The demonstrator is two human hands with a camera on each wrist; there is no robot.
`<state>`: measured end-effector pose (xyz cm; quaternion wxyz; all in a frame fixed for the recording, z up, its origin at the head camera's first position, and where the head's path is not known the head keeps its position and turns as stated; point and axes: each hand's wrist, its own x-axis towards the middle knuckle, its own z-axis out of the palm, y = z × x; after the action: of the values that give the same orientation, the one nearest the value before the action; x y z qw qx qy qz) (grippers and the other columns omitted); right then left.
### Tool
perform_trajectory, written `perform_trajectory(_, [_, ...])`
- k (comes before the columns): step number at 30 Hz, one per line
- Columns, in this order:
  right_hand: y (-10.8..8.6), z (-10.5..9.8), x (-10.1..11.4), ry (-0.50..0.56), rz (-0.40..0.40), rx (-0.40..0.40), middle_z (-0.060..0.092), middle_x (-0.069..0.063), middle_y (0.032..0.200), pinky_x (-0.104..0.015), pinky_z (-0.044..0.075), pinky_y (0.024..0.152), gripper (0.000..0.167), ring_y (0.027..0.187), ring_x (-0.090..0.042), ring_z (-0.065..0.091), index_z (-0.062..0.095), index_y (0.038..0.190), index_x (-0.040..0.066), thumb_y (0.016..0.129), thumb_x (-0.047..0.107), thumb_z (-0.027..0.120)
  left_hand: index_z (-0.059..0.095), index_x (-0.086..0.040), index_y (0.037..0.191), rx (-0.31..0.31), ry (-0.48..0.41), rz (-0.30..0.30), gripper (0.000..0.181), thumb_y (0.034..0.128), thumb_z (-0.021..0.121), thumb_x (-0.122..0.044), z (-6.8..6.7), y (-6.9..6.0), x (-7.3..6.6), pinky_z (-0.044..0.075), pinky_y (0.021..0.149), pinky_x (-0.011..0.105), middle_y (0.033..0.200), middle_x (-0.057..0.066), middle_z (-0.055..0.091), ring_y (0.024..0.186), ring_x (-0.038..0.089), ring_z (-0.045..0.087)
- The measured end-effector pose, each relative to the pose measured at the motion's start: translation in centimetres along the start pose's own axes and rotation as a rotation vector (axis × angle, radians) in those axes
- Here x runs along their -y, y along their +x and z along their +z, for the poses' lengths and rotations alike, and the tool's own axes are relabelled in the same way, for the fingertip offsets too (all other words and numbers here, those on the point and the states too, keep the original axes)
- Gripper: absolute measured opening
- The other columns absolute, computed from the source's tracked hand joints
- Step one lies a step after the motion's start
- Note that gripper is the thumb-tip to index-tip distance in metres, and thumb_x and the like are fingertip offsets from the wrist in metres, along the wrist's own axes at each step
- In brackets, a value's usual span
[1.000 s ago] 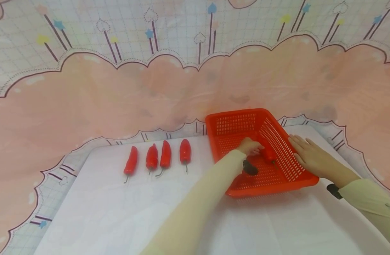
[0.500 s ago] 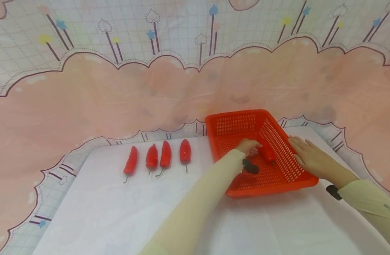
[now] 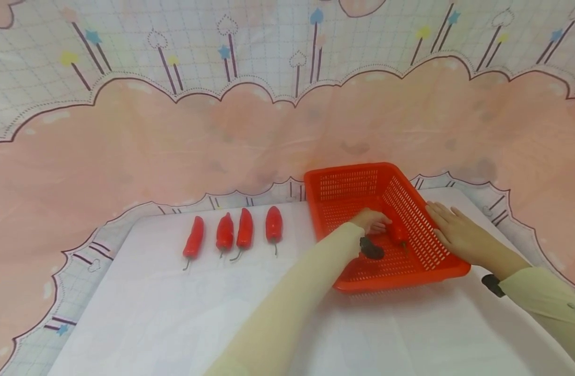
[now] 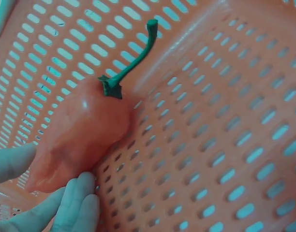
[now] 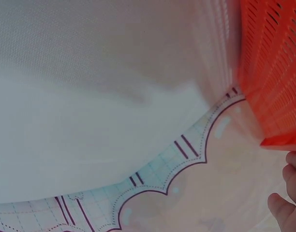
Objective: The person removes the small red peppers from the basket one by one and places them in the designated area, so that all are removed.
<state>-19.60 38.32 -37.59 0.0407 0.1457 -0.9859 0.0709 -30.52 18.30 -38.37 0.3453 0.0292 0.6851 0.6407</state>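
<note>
Inside the red plastic basket (image 3: 381,284), my left hand (image 3: 372,220) pinches the tip end of a red chili pepper (image 3: 398,232) between thumb and fingers. In the left wrist view this pepper (image 4: 85,133) lies along the basket's perforated side wall, its green stem (image 4: 138,60) pointing away from the fingers. My right hand (image 3: 461,235) rests on the basket's right rim with its fingers straight. Only some fingertips (image 5: 283,212) of it show beside the basket in the right wrist view.
Left of the basket, several red peppers lie in a row, stems toward me: a leftmost pepper (image 3: 194,237), two close together, and a plumper pepper (image 3: 274,224). A white cloth (image 3: 165,313) covers the table; a patterned curtain (image 3: 221,141) hangs behind it.
The pepper in the basket shifted slightly left and back right with my left hand. My right hand stays on the rim, and the row of peppers is unchanged.
</note>
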Motion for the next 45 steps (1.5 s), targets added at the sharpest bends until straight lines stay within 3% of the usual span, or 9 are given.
perform_trajectory(5, [0.1, 0.1, 0.0, -0.001, 0.004, 0.012, 0.026, -0.03, 0.149, -0.037, -0.011, 0.119, 0.061, 0.138, -0.044, 0.022, 0.021, 0.145, -0.008, 0.095, 0.017, 0.046, 0.061, 0.012, 0.108, -0.072, 0.065, 0.026, 0.024, 0.0853, 0.06, 0.004, 0.8, 0.4, 0.6, 0.045, 0.101, 0.042, 0.115, 0.026, 0.063, 0.113, 0.037, 0.059])
perform_trajectory(10, [0.0, 0.1, 0.0, -0.013, -0.003, 0.001, 0.027, -0.03, 0.148, -0.041, -0.006, 0.12, 0.06, 0.138, -0.043, 0.023, 0.023, 0.144, -0.009, 0.095, 0.016, 0.046, 0.062, 0.011, 0.102, -0.149, 0.091, 0.035, 0.021, 0.0825, 0.064, 0.006, 1.4, 0.8, 1.0, 0.048, 0.097, 0.04, 0.109, 0.022, 0.066, 0.107, 0.034, 0.063])
perform_trajectory(15, [0.0, 0.1, 0.0, -0.011, -0.008, 0.002, 0.027, -0.03, 0.148, -0.05, 0.003, 0.119, 0.06, 0.138, -0.043, 0.023, 0.022, 0.144, -0.009, 0.096, 0.017, 0.045, 0.06, 0.012, 0.107, -0.145, 0.081, 0.043, 0.025, 0.0822, 0.064, 0.007, 1.4, 0.4, 0.9, 0.047, 0.099, 0.041, 0.114, 0.023, 0.063, 0.11, 0.035, 0.062])
perform_trajectory(20, [0.0, 0.1, -0.1, 0.001, -0.016, -0.009, 0.027, -0.03, 0.148, -0.043, -0.003, 0.12, 0.06, 0.139, -0.043, 0.022, 0.022, 0.144, -0.008, 0.095, 0.017, 0.046, 0.058, 0.01, 0.11, -0.138, 0.099, 0.033, 0.029, 0.0824, 0.065, 0.005, 1.2, 0.5, 1.0, 0.046, 0.1, 0.04, 0.114, 0.022, 0.063, 0.11, 0.034, 0.062])
perform_trajectory(25, [0.0, 0.3, -0.1, -0.006, -0.03, -0.028, 0.029, -0.031, 0.147, -0.036, -0.009, 0.119, 0.058, 0.138, -0.043, 0.023, 0.024, 0.143, -0.01, 0.095, 0.015, 0.045, 0.062, 0.004, 0.102, -0.162, 0.185, 0.01, 0.024, 0.0807, 0.071, -0.003, 1.1, 1.4, 1.2, 0.05, 0.095, 0.035, 0.097, 0.014, 0.068, 0.101, 0.027, 0.067])
perform_trajectory(30, [-0.1, 0.3, 0.0, -0.002, -0.022, -0.034, 0.029, -0.031, 0.146, -0.044, 0.001, 0.12, 0.058, 0.138, -0.043, 0.025, 0.026, 0.143, -0.01, 0.095, 0.016, 0.046, 0.066, 0.002, 0.096, -0.154, 0.245, 0.016, 0.019, 0.0794, 0.072, -0.004, 1.3, 2.5, 1.5, 0.053, 0.089, 0.032, 0.088, 0.01, 0.068, 0.094, 0.023, 0.068])
perform_trajectory(36, [0.0, 0.2, -0.1, 0.014, 0.009, 0.004, 0.026, -0.03, 0.149, -0.049, 0.003, 0.119, 0.061, 0.139, -0.043, 0.021, 0.022, 0.144, -0.009, 0.095, 0.017, 0.046, 0.057, 0.0, 0.12, -0.14, 0.253, 0.036, 0.044, 0.0791, 0.073, -0.004, 1.5, 2.6, 1.5, 0.052, 0.092, 0.032, 0.114, 0.012, 0.065, 0.1, 0.023, 0.067])
perform_trajectory(43, [0.1, 0.0, 0.0, 0.029, 0.036, 0.04, 0.023, -0.029, 0.15, -0.05, 0.0, 0.119, 0.063, 0.14, -0.043, 0.019, 0.019, 0.145, -0.008, 0.095, 0.019, 0.046, 0.059, 0.002, 0.119, -0.02, 0.187, 0.086, 0.044, 0.0787, 0.074, -0.006, 1.2, 4.1, 2.1, 0.051, 0.094, 0.035, 0.113, 0.013, 0.067, 0.104, 0.025, 0.066])
perform_trajectory(45, [0.0, 0.0, 0.0, 0.028, 0.033, 0.036, 0.024, -0.029, 0.15, -0.049, 0.0, 0.119, 0.063, 0.14, -0.043, 0.019, 0.019, 0.145, -0.008, 0.095, 0.019, 0.047, 0.061, 0.003, 0.116, 0.002, 0.174, 0.098, 0.039, 0.0795, 0.073, -0.005, 1.2, 3.8, 2.1, 0.051, 0.094, 0.036, 0.111, 0.013, 0.068, 0.105, 0.026, 0.065])
